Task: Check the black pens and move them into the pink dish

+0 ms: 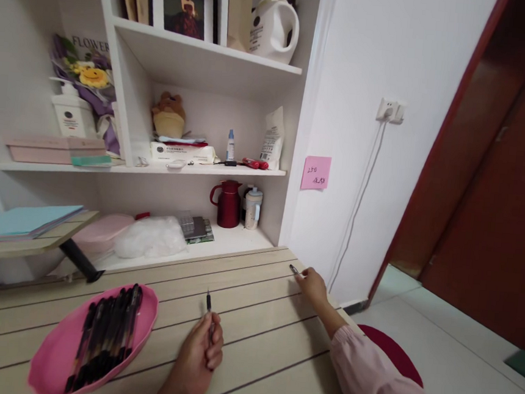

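My left hand [200, 351] rests on the wooden table [252, 319], fingers curled round a thin dark pen [209, 309] that points away from me. My right hand [314, 285] is stretched out to the table's far right edge and pinches a small dark pen cap [293, 269] between its fingertips. A pink sleeve covers that forearm. To the left of my left hand stands a pink oval tray [50, 359] with several black pens [103, 336] lying side by side in it.
White shelves [191, 169] behind the table carry a red jug [228, 203], a small bottle, a plush bear, a kettle and boxes. A pink sticky note [315, 172] is on the wall. A red door [498, 181] and a red floor mat [396, 353] lie to the right.
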`<state>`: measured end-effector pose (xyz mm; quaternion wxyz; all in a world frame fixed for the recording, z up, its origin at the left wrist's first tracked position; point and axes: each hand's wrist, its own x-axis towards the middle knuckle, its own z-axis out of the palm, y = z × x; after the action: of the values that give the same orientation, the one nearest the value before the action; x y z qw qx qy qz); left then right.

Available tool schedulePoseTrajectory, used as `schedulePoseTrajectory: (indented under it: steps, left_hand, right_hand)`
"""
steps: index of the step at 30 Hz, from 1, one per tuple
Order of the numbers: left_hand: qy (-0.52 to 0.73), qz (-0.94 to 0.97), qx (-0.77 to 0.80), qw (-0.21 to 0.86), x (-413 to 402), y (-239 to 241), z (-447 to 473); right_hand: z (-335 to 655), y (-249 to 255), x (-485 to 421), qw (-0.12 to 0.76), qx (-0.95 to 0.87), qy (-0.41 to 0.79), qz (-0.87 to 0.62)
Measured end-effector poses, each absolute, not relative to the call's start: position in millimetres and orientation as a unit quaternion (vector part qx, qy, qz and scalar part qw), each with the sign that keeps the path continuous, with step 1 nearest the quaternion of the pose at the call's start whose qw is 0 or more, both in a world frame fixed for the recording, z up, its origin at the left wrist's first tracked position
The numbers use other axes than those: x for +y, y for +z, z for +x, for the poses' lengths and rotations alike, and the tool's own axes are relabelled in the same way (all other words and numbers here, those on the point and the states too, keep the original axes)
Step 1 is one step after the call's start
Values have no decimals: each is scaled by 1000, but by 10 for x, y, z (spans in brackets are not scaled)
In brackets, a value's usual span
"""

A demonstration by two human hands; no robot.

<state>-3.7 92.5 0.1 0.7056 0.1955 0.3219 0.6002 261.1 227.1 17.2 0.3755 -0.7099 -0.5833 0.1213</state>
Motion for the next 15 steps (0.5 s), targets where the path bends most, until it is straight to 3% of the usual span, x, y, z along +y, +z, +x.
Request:
schedulePoseTrajectory:
  steps: [8,15]
  left_hand:
    - [564,290,376,675,904,-44,26]
    - [547,332,388,663,907,-65,31]
  right_hand:
    - [2740,-65,2502,319,-567,81,-755]
    - [2790,-51,2477,321,-561,102,-756]
